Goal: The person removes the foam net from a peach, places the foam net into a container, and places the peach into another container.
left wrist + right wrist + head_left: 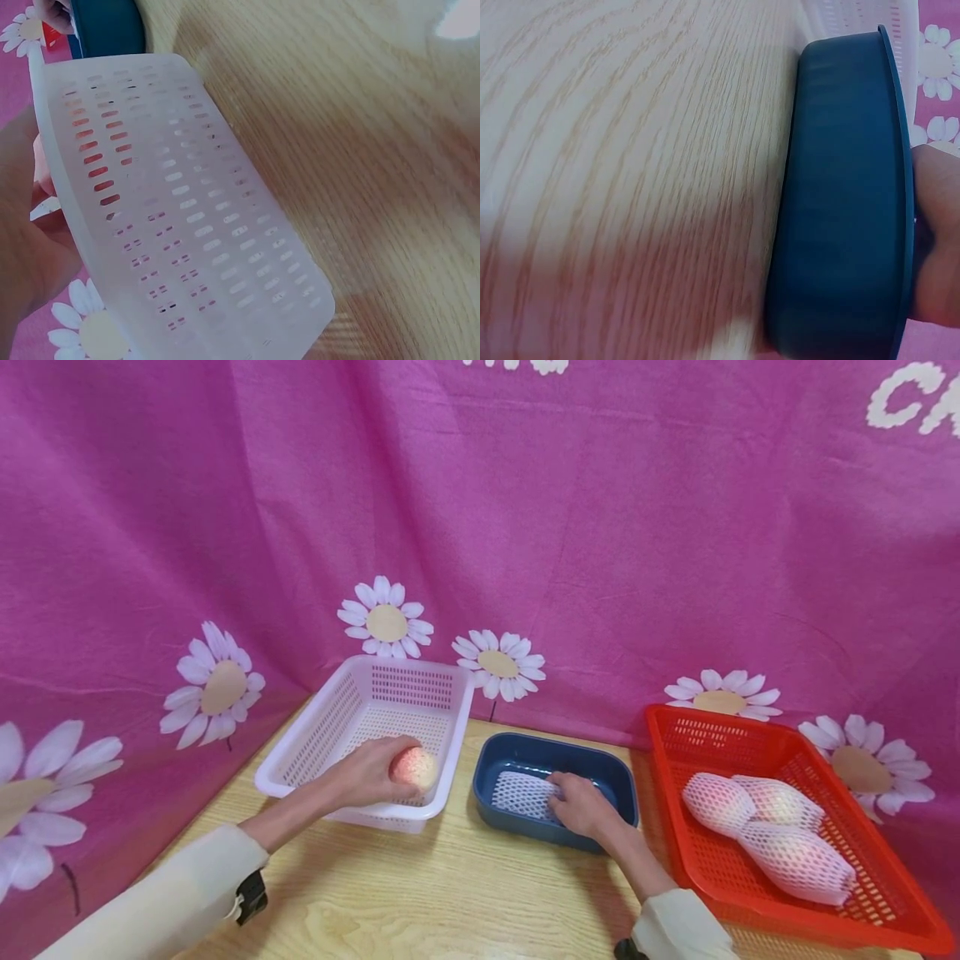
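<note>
In the head view my left hand (pixel 372 770) grips a pink and cream peach (pixel 417 771) above the near end of a pale pink slotted basket (pixel 272 767). The left wrist view shows that hand partly hidden behind the basket wall (pixel 172 180). My right hand (pixel 583 806) reaches into a dark blue basin (pixel 517 823), its fingers pinching the end of a white foam net sleeve (pixel 521 794) that lies inside. In the right wrist view the basin's side (pixel 847 195) hides the fingertips.
A red slotted basket (pixel 678 852) stands at the right with several peaches in white foam nets (pixel 797 860) in it. All the containers sit on a wood-grain table (pixel 420 893). Behind them hangs a magenta cloth (pixel 600 543) with white daisies.
</note>
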`<state>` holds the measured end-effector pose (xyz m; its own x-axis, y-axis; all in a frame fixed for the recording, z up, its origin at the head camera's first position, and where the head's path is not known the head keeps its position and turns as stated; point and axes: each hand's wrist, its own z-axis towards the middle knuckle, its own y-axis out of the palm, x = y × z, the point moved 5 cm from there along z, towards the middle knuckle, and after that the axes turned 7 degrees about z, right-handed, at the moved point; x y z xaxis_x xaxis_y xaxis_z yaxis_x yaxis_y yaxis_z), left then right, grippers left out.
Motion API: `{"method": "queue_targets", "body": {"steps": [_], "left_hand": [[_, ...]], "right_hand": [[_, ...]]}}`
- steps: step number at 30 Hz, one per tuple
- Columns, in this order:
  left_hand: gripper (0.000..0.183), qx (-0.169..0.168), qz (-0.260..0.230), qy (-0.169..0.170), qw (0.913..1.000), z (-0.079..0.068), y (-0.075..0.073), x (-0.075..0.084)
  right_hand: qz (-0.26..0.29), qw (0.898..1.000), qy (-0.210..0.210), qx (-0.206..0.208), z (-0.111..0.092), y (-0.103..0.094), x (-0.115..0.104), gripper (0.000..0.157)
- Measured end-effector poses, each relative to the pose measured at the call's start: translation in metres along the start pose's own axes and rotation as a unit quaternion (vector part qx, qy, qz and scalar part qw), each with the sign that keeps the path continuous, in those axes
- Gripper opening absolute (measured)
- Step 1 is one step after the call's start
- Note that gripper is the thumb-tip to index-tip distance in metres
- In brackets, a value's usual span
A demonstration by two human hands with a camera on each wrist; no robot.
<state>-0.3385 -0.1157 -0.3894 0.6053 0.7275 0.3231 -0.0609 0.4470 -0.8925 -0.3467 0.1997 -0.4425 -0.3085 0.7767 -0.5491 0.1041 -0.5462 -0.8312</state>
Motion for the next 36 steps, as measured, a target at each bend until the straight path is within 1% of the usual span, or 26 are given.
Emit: {"method": "queue_targets", "body": {"steps": [5,8,12,19,23,27,32,36], "left_hand": [[0.055,-0.018,-0.005,0.003,0.9998,0.001,0.002,-0.004],[0.052,-0.028,-0.006,0.010,0.9995,0.003,0.003,-0.004],[0.049,-0.044,-0.009,0.006,0.9990,0.004,0.004,-0.005],[0.050,-0.077,-0.007,-0.017,0.9969,0.009,0.008,-0.007],[0.051,-0.093,0.005,-0.032,0.9951,0.011,0.010,-0.009],[0.054,-0.109,0.023,-0.055,0.9923,0.011,0.012,-0.011],[0.055,-0.122,0.042,-0.077,0.9886,0.011,0.014,-0.014],[0.053,-0.135,0.037,-0.094,0.9857,0.011,0.015,-0.017]], "right_hand": [[-0.013,1.000,-0.006,-0.002,0.002,-0.001,0.001,0.027],[-0.017,1.000,-0.002,-0.003,0.002,-0.001,0.001,0.027],[-0.022,1.000,0.005,-0.004,0.003,-0.002,0.002,0.028],[-0.024,0.999,0.021,-0.013,0.005,-0.001,0.006,0.031],[-0.026,0.999,0.022,-0.018,0.007,-0.001,0.007,0.032],[-0.029,0.999,0.023,-0.021,0.008,0.000,0.008,0.033],[-0.028,0.999,0.031,-0.022,0.010,0.001,0.009,0.033],[-0.026,0.999,0.019,-0.017,0.012,0.003,0.009,0.034]]}}
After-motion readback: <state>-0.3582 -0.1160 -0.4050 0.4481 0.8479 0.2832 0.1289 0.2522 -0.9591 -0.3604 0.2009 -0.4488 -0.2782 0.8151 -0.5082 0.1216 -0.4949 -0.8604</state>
